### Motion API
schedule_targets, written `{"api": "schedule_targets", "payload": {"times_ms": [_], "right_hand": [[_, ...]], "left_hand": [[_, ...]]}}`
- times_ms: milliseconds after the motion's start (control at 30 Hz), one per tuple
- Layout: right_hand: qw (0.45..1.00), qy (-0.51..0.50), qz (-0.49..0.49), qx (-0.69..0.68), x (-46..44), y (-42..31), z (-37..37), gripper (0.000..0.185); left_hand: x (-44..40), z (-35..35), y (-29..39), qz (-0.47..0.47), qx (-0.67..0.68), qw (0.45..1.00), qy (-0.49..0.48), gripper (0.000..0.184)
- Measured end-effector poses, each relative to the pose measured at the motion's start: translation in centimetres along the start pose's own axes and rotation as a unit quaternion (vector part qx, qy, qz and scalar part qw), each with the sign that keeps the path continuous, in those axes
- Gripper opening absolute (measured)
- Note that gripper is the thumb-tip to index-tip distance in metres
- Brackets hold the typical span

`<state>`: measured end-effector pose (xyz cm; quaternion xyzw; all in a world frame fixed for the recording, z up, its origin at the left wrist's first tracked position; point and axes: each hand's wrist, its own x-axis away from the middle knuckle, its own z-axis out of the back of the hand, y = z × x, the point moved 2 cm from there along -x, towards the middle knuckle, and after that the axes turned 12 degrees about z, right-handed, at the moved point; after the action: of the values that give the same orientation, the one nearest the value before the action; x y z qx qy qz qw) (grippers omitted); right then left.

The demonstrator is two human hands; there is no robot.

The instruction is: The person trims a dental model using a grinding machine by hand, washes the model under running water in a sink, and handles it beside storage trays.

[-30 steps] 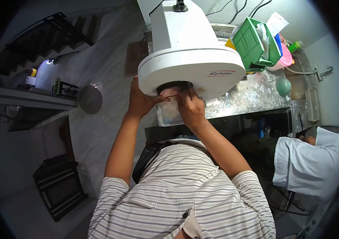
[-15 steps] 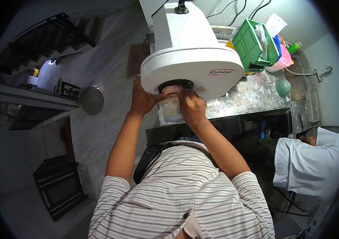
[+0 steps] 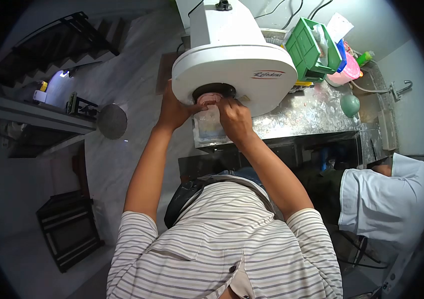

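A green bin [image 3: 302,48] w/ a clear bag [image 3: 320,41] in it is at 2 o'clock from the pink piece [image 3: 208,98]; a pink tub [image 3: 339,78] is next to it, but I can't see what's inside. The pink piece sits in the black round hole [image 3: 217,87] of the big white machine [image 3: 242,67], which hides part of the worktop [image 3: 311,109]. L hand [image 3: 173,110], at 8, has its thumb by the pink piece; R hand [image 3: 236,118], at 4, has fingers bunched there. Can't tell if either's clamped on. Round green thing [image 3: 350,106] at 3.
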<state>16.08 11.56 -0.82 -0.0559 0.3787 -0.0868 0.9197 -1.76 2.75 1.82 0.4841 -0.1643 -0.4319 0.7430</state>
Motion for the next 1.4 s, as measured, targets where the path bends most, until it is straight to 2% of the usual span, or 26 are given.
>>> {"api": "schedule_targets", "payload": {"times_ms": [100,333,433,500,533,600,633,667,700,733,833,1067,1267,1400], "right_hand": [[1.0,0.008,-0.005,0.008,-0.2,-0.1,0.0,0.01],[0.999,0.028,0.001,0.021,-0.5,0.0,-0.3,0.011],[0.999,0.02,-0.014,0.025,-0.2,-0.2,-0.7,0.016],[0.999,0.038,-0.018,0.011,-0.1,0.2,-1.4,0.012],[0.999,0.027,-0.017,0.004,0.0,0.3,-1.4,0.015],[0.999,0.039,-0.017,0.03,0.3,0.8,-3.1,0.019],[0.999,0.031,-0.033,-0.019,-0.3,0.2,-1.6,0.018],[0.995,0.072,-0.004,-0.067,-0.6,0.1,-1.4,0.015],[0.998,0.031,-0.03,-0.056,-1.0,-0.3,-1.3,0.012],[0.989,0.06,-0.033,-0.128,-1.6,-0.6,-1.4,0.009],[0.997,0.052,-0.02,-0.056,-0.8,0.4,-2.4,0.009],[0.982,0.08,-0.134,-0.11,5.6,2.4,-1.9,0.013],[0.963,0.093,-0.177,-0.183,2.5,1.5,-2.1,0.016],[0.954,0.088,-0.197,-0.206,0.6,0.4,-0.2,0.018]], "left_hand": [[0.3,0.1,0.8,-0.026,-0.039,0.999,0.025,0.097],[0.2,-0.1,0.8,-0.053,-0.028,0.997,0.045,0.094],[0.7,-0.2,1.1,-0.037,-0.023,0.997,0.058,0.094],[0.6,-0.6,1.0,0.021,-0.048,0.995,0.09,0.098],[0.2,-0.6,0.9,-0.03,-0.053,0.997,0.043,0.104],[-0.4,-0.5,-0.5,-0.067,-0.139,0.986,0.063,0.103],[-0.8,-0.7,-1.0,-0.097,-0.175,0.977,0.071,0.102],[-1.3,-0.3,-1.7,-0.122,-0.207,0.97,0.049,0.101],[-2.6,-0.1,-4.1,-0.186,-0.244,0.949,0.07,0.095],[-3.7,-0.6,-4.9,-0.188,-0.248,0.948,0.058,0.094],[-5.0,-3.6,-5.3,-0.196,-0.228,0.953,0.025,0.092],[-4.7,-14.9,-1.2,-0.174,-0.169,0.97,-0.032,0.087],[-4.3,-15.3,0.0,-0.175,-0.168,0.97,-0.028,0.082],[-3.7,-12.6,0.2,-0.191,-0.179,0.965,-0.025,0.079]]}}
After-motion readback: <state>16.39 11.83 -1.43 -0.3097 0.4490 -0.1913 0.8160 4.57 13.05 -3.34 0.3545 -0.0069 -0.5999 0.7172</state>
